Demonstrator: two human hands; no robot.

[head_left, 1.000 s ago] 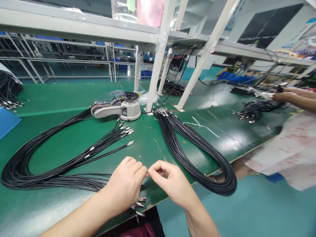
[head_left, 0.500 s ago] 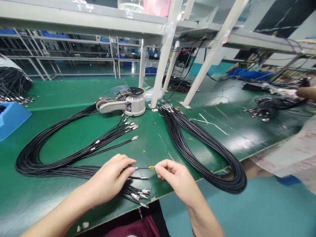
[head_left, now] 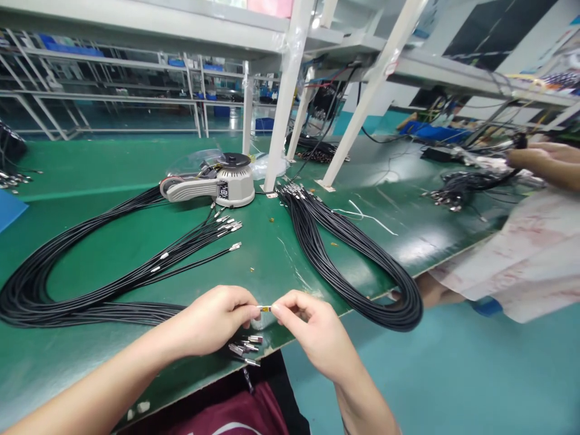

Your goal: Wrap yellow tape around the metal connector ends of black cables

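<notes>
A thin black cable with a silver metal piece and a yellow tape strip (head_left: 265, 309) runs between my two hands. My left hand (head_left: 222, 319) is closed, thumb and forefinger pinching this cable beside the strip. My right hand (head_left: 308, 323) pinches its tip on the other side; the very end is hidden by the fingers. Below my left hand lie several silver connectors (head_left: 247, 347) of other cables, partly covered by the hand. Farther left, a big looped bundle of black cables (head_left: 34, 266) rests on the green table (head_left: 254, 284).
A grey tape dispenser (head_left: 235, 184) stands behind the cables. Another looped cable bundle (head_left: 408, 302) overhangs the table edge at right. White shelf posts (head_left: 285, 96) rise behind it. A co-worker's hand (head_left: 544, 158) is near more cables (head_left: 462, 187) at far right.
My hands have come closer together, so the length of cable between them is shorter. The yellow strip now sits near the left fingertips. The camera view has shifted slightly right.
</notes>
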